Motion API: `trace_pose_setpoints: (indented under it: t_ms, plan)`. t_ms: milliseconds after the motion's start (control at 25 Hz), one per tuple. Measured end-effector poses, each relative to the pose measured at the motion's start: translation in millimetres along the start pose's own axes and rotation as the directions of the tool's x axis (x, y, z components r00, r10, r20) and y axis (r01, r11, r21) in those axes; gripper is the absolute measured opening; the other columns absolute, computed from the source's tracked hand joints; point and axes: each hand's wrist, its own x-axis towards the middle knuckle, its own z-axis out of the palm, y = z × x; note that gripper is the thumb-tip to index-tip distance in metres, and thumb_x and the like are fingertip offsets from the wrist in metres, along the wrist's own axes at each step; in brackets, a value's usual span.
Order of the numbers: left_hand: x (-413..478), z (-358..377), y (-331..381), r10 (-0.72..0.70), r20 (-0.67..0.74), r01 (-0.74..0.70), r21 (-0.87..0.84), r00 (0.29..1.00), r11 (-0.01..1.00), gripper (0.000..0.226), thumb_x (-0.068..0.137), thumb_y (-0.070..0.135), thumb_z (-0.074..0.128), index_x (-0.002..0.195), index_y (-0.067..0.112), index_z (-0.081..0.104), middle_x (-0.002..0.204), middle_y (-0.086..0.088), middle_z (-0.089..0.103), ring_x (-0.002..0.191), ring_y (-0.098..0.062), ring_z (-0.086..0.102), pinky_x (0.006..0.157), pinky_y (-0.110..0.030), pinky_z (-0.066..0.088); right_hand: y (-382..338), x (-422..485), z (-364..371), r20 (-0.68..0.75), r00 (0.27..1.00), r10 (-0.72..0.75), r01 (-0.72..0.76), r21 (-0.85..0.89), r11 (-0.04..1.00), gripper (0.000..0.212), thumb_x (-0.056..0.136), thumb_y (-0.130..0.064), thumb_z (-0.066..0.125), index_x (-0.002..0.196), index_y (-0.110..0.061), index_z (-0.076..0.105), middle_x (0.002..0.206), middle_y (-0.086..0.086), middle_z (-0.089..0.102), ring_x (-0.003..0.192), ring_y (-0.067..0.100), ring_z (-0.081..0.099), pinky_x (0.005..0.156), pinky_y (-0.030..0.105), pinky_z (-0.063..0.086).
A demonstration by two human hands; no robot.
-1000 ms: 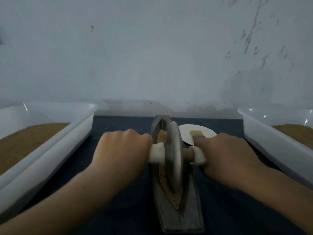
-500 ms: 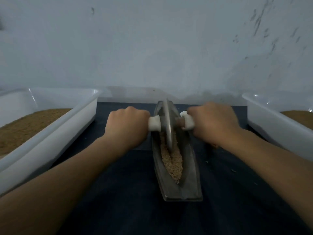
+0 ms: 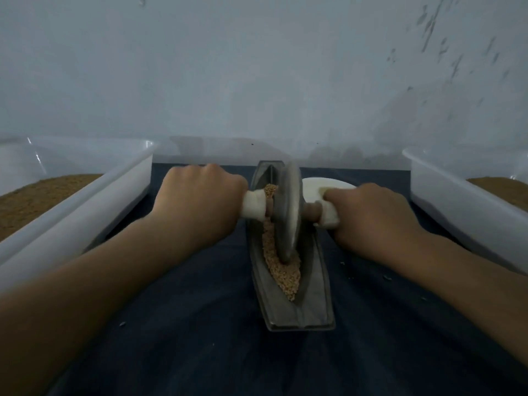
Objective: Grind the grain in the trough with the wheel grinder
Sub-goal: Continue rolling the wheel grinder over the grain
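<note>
A grey boat-shaped trough (image 3: pixel 311 307) lies lengthwise on the dark cloth, with tan grain (image 3: pixel 281 270) heaped along its groove. The grey wheel grinder (image 3: pixel 287 212) stands upright in the groove, in the trough's middle to far part. Its axle ends in white-wrapped handles. My left hand (image 3: pixel 197 207) grips the left handle and my right hand (image 3: pixel 374 215) grips the right one, fingers curled round them.
A white tub (image 3: pixel 85 201) with brown grain stands at the left, and another white tub (image 3: pixel 463 201) with grain at the right. A small white dish (image 3: pixel 314 187) sits behind the wheel. A pale wall rises right behind the table. Several stray grains lie on the cloth.
The wheel rolled from the trough's near part to its far end, then came back toward me to the middle. Both hands kept their grip on the handles.
</note>
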Motion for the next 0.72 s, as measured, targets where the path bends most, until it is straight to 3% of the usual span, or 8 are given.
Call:
trace_pose_setpoints:
  t_ms: [120,200,320,400,440,520,600,720]
  plan:
    - [33.0,0.8,7.4,-0.133,0.128,0.14,-0.046,0.983,0.989,0.012,0.089,0.03,0.06,0.1,0.025,0.065,0.076,0.001,0.05,0.064,-0.02,0.051,0.055,-0.032,0.037,-13.0,41.8,-1.9,0.176,0.977,0.123,-0.131,0.031,0.991,0.017,0.083,-0.036,0.066,0.082,-0.032,0.05,0.074,-0.005,0.05,0.07,0.024,0.052,0.057,0.03,0.034]
    - [39.5,-0.6,7.5,-0.156,0.175,0.165,-0.038,0.972,0.986,0.014,0.091,0.029,0.059,0.103,0.024,0.064,0.082,0.0,0.053,0.071,-0.022,0.055,0.058,-0.033,0.04,-13.1,55.8,-2.8,0.252,0.956,0.151,-0.17,0.055,0.984,0.017,0.088,-0.036,0.065,0.082,-0.03,0.05,0.082,-0.003,0.057,0.081,0.026,0.059,0.062,0.032,0.038]
    - [5.4,-2.5,6.7,0.006,-0.023,-0.007,-0.039,1.0,0.999,0.015,0.071,0.03,0.072,0.082,0.027,0.062,0.06,0.007,0.031,0.048,-0.014,0.028,0.045,-0.024,0.02,-5.0,10.7,-4.5,0.08,0.996,0.024,-0.025,0.012,1.0,0.024,0.072,-0.033,0.066,0.069,-0.032,0.043,0.061,-0.013,0.037,0.053,0.015,0.04,0.047,0.023,0.023]
    - [-6.1,-5.3,3.2,0.023,-0.122,-0.028,-0.044,0.992,0.999,0.025,0.055,0.024,0.073,0.066,0.024,0.052,0.054,0.007,0.019,0.045,-0.01,0.006,0.048,-0.018,0.008,-2.8,-13.8,-6.2,-0.076,0.997,-0.001,-0.003,-0.05,0.999,0.021,0.057,-0.038,0.062,0.07,-0.036,0.045,0.056,-0.016,0.016,0.046,0.007,0.014,0.048,0.016,0.005]
    - [-2.7,-4.5,4.1,0.0,-0.087,-0.003,-0.03,0.996,1.0,0.026,0.057,0.022,0.071,0.066,0.024,0.047,0.053,0.007,0.018,0.043,-0.012,0.007,0.048,-0.019,0.009,-4.8,-12.8,-7.0,-0.059,0.998,0.013,-0.016,-0.053,0.998,0.022,0.056,-0.038,0.062,0.07,-0.036,0.046,0.055,-0.016,0.015,0.046,0.005,0.012,0.048,0.016,0.005]
    - [9.4,0.0,11.3,-0.069,-0.017,0.068,-0.043,0.997,0.997,0.016,0.075,0.021,0.066,0.076,0.023,0.049,0.058,0.004,0.032,0.046,-0.02,0.035,0.046,-0.025,0.022,-14.6,8.0,-6.0,0.019,0.995,0.096,-0.095,-0.031,0.995,0.023,0.068,-0.033,0.068,0.071,-0.035,0.045,0.057,-0.013,0.032,0.046,0.01,0.031,0.046,0.02,0.02]
    - [27.1,0.0,16.4,-0.162,0.058,0.165,-0.054,0.985,0.985,0.005,0.089,0.023,0.057,0.093,0.024,0.06,0.073,0.0,0.048,0.067,-0.025,0.056,0.055,-0.031,0.035,-23.1,40.0,-8.5,0.16,0.974,0.163,-0.166,0.006,0.986,0.015,0.083,-0.034,0.069,0.085,-0.031,0.054,0.076,-0.004,0.056,0.069,0.023,0.056,0.057,0.029,0.037]
    - [19.9,-3.5,7.7,-0.082,0.041,0.085,-0.072,0.996,0.994,0.009,0.084,0.028,0.064,0.086,0.026,0.056,0.066,0.004,0.037,0.056,-0.019,0.039,0.051,-0.03,0.031,-11.3,39.6,-14.5,0.231,0.969,0.092,-0.102,0.034,0.994,0.023,0.08,-0.031,0.07,0.081,-0.033,0.047,0.079,-0.004,0.059,0.072,0.023,0.058,0.058,0.03,0.038]
